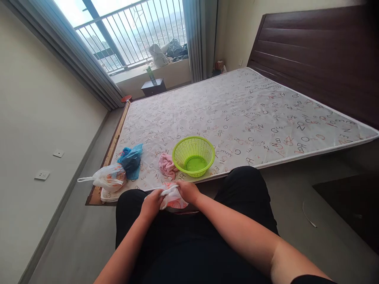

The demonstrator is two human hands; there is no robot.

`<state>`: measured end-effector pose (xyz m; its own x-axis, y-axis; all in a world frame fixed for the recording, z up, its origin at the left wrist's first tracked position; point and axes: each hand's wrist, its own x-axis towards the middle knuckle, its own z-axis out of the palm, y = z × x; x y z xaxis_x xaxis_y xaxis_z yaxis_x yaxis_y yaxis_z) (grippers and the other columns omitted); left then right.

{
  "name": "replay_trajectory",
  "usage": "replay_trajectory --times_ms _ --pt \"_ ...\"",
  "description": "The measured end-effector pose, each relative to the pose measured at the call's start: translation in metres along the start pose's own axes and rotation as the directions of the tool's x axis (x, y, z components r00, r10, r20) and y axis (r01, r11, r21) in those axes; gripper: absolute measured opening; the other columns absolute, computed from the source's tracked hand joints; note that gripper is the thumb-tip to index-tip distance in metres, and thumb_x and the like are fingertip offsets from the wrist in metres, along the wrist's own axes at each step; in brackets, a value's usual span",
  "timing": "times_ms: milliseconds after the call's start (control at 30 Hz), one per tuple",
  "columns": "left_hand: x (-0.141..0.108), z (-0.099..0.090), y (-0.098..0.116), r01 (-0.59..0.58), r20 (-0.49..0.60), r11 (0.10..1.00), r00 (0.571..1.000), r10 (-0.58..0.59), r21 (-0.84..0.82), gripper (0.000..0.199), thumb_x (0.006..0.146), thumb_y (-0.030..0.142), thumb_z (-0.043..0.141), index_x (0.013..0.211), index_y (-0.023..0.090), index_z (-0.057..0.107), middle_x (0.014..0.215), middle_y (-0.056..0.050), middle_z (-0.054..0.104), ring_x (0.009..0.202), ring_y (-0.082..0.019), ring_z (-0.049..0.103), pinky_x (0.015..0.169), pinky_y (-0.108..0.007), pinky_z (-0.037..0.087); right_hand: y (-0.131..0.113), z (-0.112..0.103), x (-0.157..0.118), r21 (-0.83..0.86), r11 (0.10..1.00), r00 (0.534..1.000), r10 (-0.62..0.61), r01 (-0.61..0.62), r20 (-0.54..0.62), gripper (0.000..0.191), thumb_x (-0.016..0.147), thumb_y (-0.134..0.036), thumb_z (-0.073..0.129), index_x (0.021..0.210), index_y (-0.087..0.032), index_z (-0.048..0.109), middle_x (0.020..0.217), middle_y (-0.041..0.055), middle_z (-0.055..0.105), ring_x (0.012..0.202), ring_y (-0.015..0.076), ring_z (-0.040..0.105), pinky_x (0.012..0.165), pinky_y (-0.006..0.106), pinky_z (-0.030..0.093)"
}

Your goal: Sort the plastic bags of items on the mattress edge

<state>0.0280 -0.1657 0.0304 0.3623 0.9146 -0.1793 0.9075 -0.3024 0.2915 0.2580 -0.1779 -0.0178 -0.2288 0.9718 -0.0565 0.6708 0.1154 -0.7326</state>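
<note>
Between my knees, a white plastic bag (177, 202) with red print is held in both hands. My left hand (152, 203) is closed on its left side, near a twisted white part. My right hand (188, 192) grips the bag's upper right side. What the bag contains, if anything, I cannot make out. Just beyond the hands, a pink cloth (167, 165) lies crumpled on the mattress (189, 114). Beside it stands a bright green plastic basket (194, 156) with nothing visible inside.
A blue plastic bag (132, 161) and a white plastic bag (108, 177) rest at the mattress's left corner. A dark wooden headboard (314, 51) rises at the right. By the window, a small nightstand (154, 86) carries a green bottle (151, 75). A white cable (308, 216) lies on the floor.
</note>
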Motion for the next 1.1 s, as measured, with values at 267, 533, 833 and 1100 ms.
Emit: replay_trajectory --times_ms 267,533,833,1100 --pt "-0.001 -0.050 -0.060 0.350 -0.360 0.906 0.834 -0.417 -0.239 0.046 0.098 0.057 0.048 0.111 0.018 0.067 0.110 -0.015 0.075 0.104 -0.035 0.070 0.093 -0.044 0.053 0.006 -0.004 0.004 -0.010 0.974 0.974 0.225 -0.225 -0.038 0.027 0.106 -0.034 0.045 0.118 -0.021 0.066 0.102 0.0114 0.077 0.089 0.0282 0.070 0.078 0.035 0.046" --pt "-0.016 -0.042 -0.006 0.053 -0.683 0.999 0.730 -0.033 0.008 0.047 0.092 0.033 0.059 0.135 0.015 0.058 0.148 -0.022 0.056 0.142 -0.037 0.050 0.121 -0.056 0.036 0.000 -0.001 0.005 0.052 0.996 0.987 0.080 -0.073 -0.141 0.017 0.104 -0.036 0.054 0.105 -0.021 0.061 0.092 0.0057 0.072 0.083 0.0211 0.064 0.071 0.029 0.039" --pt "0.019 -0.018 0.027 -0.095 -0.168 0.986 0.983 0.071 -0.140 0.024 0.095 0.015 0.044 0.088 0.018 0.067 0.086 -0.010 0.071 0.085 -0.026 0.069 0.080 -0.042 0.058 0.002 0.006 0.000 -0.038 0.968 0.901 -0.245 0.248 -0.356 0.029 0.102 -0.041 0.061 0.082 -0.021 0.061 0.078 0.0042 0.067 0.074 0.0179 0.058 0.067 0.029 0.039" --pt "0.036 -0.005 0.031 -0.189 0.055 0.958 0.977 0.205 -0.214 0.029 0.092 0.019 0.050 0.106 0.019 0.075 0.122 -0.015 0.074 0.120 -0.033 0.065 0.108 -0.049 0.050 -0.009 0.001 -0.003 -0.222 0.810 0.684 -0.580 0.543 -0.442 0.036 0.108 -0.039 0.051 0.078 -0.022 0.060 0.076 0.0040 0.064 0.078 0.0191 0.058 0.075 0.031 0.046"
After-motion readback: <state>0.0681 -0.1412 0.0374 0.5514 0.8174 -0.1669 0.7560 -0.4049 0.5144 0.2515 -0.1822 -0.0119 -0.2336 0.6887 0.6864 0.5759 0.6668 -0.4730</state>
